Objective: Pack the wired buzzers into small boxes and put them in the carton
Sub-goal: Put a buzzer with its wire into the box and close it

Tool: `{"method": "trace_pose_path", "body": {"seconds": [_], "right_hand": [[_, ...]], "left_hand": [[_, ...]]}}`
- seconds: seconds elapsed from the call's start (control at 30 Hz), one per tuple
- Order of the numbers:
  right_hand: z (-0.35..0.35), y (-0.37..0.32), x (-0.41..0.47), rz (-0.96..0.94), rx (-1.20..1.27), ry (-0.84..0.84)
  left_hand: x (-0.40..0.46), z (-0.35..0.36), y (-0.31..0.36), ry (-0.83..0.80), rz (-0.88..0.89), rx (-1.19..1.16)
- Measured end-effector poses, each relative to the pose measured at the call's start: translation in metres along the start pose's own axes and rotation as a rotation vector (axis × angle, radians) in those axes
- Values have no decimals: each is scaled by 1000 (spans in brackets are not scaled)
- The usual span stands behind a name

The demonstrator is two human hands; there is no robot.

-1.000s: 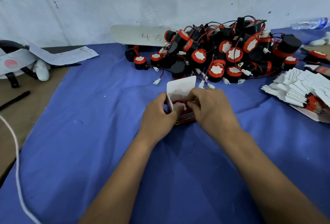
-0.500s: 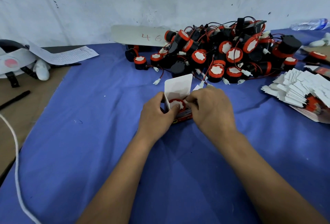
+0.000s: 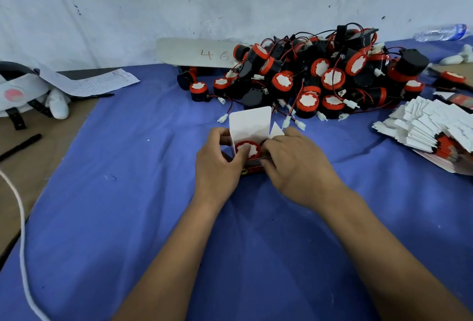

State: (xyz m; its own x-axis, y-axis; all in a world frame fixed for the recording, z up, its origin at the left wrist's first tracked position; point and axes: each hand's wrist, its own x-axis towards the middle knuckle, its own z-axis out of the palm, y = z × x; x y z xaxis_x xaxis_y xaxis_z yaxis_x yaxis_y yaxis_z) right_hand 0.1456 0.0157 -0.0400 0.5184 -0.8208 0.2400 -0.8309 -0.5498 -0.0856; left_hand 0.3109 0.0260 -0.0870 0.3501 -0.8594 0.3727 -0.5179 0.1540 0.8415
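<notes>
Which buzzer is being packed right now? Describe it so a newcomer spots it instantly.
On the blue cloth, look in front of the buzzer pile. Between the left hand and right hand stands a small box, flap up. The buzzer sits inside it, alone and apart from the pile.

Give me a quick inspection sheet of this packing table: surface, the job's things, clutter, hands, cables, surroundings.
Surface: blue cloth over a brown table.
Job's things: small box, lid flap upright, with a buzzer seated inside; pile of buzzers behind; stack of flat boxes at right. Carton: nothing seen.
Clutter: printed sheet, black pen, plastic bottle, white board marked 46.
Hands: left hand and right hand both grip the small box.
Cables: white cord at left edge; red and black buzzer leads.
Surroundings: scuffed white wall.
</notes>
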Motion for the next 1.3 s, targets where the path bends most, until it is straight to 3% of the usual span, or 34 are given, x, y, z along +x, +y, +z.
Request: {"method": "trace_pose_path", "body": {"seconds": [0.5,0.97,1.07,1.2,1.3], "right_hand": [[15,-3,1,79,-108,207],[22,-7,1,95,-121,71],[18,-8,3,115,-55,52],[17,-5,6,204,251,8],[18,1,3,244,380,119]], "left_hand": [[0,1,0,-5,40,27],[-3,3,4,17,53,56],[-5,4,4,36,44,46],[-8,7,6,115,83,50],[-8,8,4,125,91,70]]}}
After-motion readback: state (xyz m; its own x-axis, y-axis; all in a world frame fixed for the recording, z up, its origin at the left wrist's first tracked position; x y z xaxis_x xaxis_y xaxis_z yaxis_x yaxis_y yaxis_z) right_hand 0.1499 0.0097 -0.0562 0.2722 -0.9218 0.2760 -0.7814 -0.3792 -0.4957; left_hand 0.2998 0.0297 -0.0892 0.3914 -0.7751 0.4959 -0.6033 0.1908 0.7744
